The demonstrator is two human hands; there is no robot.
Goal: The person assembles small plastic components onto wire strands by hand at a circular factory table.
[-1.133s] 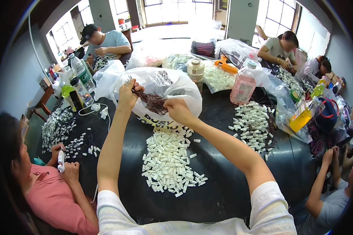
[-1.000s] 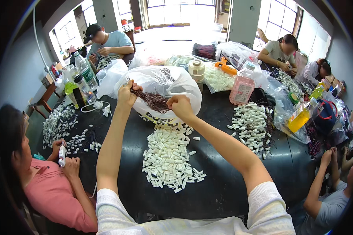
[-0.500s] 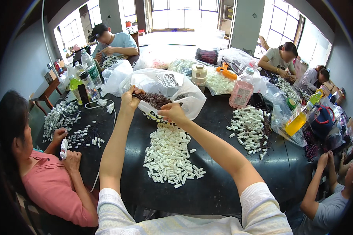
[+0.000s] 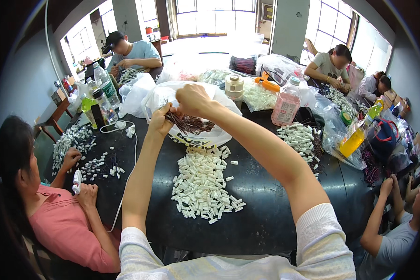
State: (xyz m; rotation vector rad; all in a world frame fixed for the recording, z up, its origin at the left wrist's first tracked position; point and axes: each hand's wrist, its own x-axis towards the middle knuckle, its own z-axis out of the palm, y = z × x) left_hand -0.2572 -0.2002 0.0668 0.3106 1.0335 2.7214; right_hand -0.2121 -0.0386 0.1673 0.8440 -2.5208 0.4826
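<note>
At the tabletop's (image 4: 266, 219) left edge I see a co-worker in a pink top (image 4: 63, 228) handling small white pieces, with a scatter of them (image 4: 98, 165) just ahead of that person's hands and a larger heap (image 4: 72, 137) farther toward the left far corner, near a cluster of bottles (image 4: 100, 100). A white cable (image 4: 134, 158) runs down along the left side. My left hand (image 4: 161, 122) is closed, pinching the near end of a bundle of dark thin wires (image 4: 189, 123) that lies in the mouth of a clear plastic bag (image 4: 205, 135) at the middle of the table, toward the far side. My right hand (image 4: 191, 99) is just above and right of it, fingers curled shut on the same bundle. Directly nearer to me than the bag, a wide pile of white plastic connectors (image 4: 203, 184) covers the centre of the tabletop. Farther right stand a roll of tape (image 4: 234, 86), a pink bottle (image 4: 285, 105) and another heap of white pieces (image 4: 299, 137). Along the right edge lie a yellow bottle (image 4: 352, 140) and more bags, with other people working at the far right corner and the near right edge.
</note>
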